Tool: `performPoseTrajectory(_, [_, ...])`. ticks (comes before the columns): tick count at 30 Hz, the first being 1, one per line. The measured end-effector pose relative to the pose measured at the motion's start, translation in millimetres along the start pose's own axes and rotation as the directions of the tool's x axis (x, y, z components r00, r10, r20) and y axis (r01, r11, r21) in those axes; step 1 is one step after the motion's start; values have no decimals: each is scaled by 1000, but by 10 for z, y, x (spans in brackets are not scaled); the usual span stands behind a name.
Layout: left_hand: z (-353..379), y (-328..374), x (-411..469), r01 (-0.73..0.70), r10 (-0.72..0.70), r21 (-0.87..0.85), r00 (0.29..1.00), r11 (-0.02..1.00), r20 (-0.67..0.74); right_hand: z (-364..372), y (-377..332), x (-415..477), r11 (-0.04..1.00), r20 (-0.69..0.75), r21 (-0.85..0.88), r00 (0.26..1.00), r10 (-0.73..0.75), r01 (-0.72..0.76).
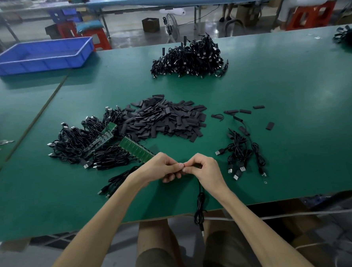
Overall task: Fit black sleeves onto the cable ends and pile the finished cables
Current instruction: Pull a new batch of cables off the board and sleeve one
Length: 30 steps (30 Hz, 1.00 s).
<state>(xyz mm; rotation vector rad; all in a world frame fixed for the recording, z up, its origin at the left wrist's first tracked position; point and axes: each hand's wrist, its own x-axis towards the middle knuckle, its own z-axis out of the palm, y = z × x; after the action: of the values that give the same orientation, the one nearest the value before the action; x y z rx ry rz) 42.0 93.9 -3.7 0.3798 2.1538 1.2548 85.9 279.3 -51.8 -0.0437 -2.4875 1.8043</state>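
My left hand (162, 167) and my right hand (204, 168) meet fingertip to fingertip just above the green table (293, 105), near its front edge. Both pinch the end of one black cable (200, 206), whose coil hangs down over the table edge. The cable's end is hidden between my fingers; whether a sleeve is on it I cannot tell. A heap of flat black sleeves (166, 119) lies ahead of my hands. Unsleeved cables with green circuit strips (85, 145) lie to the left. A small group of cables (242, 150) lies to the right.
A big pile of cables (191, 58) sits at the far middle of the table. A blue plastic tray (40, 56) stands at the far left. A few loose sleeves (243, 111) lie scattered right of the heap. Red stools and a seated person are beyond the table.
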Motion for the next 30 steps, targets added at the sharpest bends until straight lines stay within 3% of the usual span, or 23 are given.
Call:
performPoseTrajectory(7, [-122, -9, -37, 33, -31, -23, 997, 999, 75, 7, 11, -14, 1000, -2, 19, 1000, -5, 5])
performPoseTrajectory(20, [-63, -122, 17, 32, -23, -155, 998, 987, 60, 13, 46, 2, 999, 31, 32, 999, 22, -23])
performPoseTrajectory(30, [-278, -226, -41, -15, 73, -320, 982, 947, 172, 5, 38, 4, 997, 12, 79, 1000, 20, -21])
